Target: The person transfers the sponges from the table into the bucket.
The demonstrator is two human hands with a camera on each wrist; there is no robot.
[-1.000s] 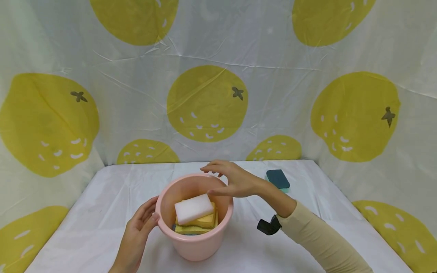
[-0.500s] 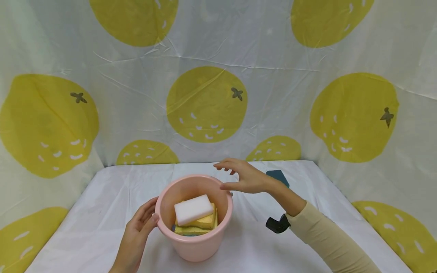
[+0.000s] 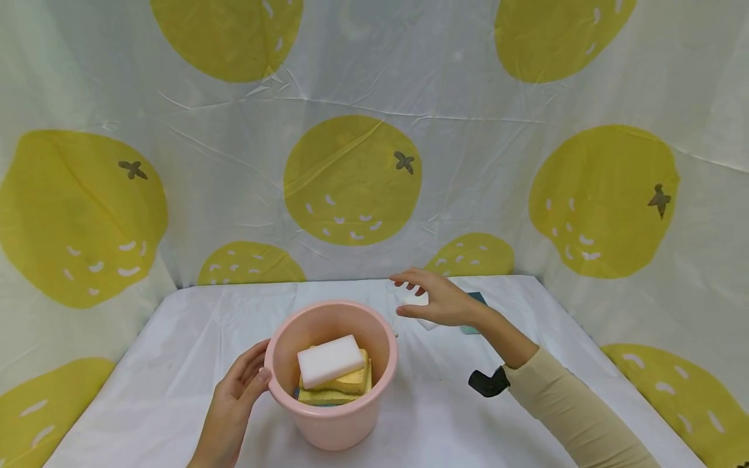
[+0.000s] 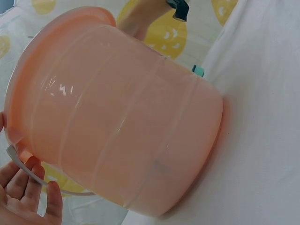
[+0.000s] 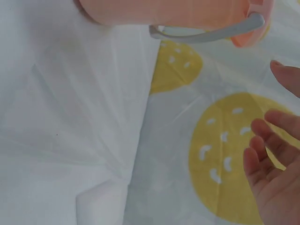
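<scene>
My left hand (image 3: pixel 234 396) holds the left side of a pink bucket (image 3: pixel 336 426), its thumb at the rim. In the left wrist view its fingers (image 4: pixel 28 187) lie by the bucket's grey handle (image 4: pixel 28 172). Inside the bucket a white sponge (image 3: pixel 330 361) rests tilted on yellow sponges (image 3: pixel 354 382). My right hand (image 3: pixel 441 300) hovers with nothing in it, fingers apart, beyond the bucket's right rim. It partly covers a white block (image 5: pixel 101 204) lying on the table behind it.
A dark green sponge with a teal underside (image 3: pixel 471 329) lies at the back right, partly hidden by the right forearm. White cloth (image 3: pixel 152 390) covers the table. A curtain with large yellow fruit prints (image 3: pixel 354 182) hangs at the back and sides.
My right hand has moved from over the bucket's opening to the right and slightly back. It now overlaps the green sponge, and the white block shows below it. The left hand stays put.
</scene>
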